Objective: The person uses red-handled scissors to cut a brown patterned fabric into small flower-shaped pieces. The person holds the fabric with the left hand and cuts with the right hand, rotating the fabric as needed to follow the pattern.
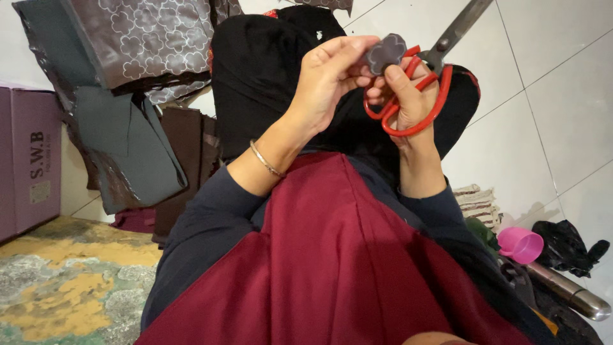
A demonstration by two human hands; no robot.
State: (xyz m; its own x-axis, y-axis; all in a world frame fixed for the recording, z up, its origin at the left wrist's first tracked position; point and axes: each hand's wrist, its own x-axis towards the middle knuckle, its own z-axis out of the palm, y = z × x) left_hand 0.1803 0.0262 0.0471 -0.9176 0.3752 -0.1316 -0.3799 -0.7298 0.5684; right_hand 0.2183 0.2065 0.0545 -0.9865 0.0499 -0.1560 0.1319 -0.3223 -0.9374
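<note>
Red-handled scissors point(421, 96) gripped in the right hand point(408, 96), fingers through the loops, blades pointing far and right. Pinched a small dark flower-shaped cloth piece point(385, 52) in the left hand point(329, 80), touching the right fingertips. Hung patterned grey fabric point(137, 38) far left, beside a purple box point(29, 160). Lay near right on white tiles point(549, 96): a pink cup point(520, 245), a black bag point(565, 246), a steel cylinder point(568, 292). Covered the lap with maroon cloth point(332, 268).

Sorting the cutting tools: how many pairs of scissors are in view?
1: red-handled scissors in the right hand, beside the grey fabric piece the left hand pinches. Others may be hidden.
</note>
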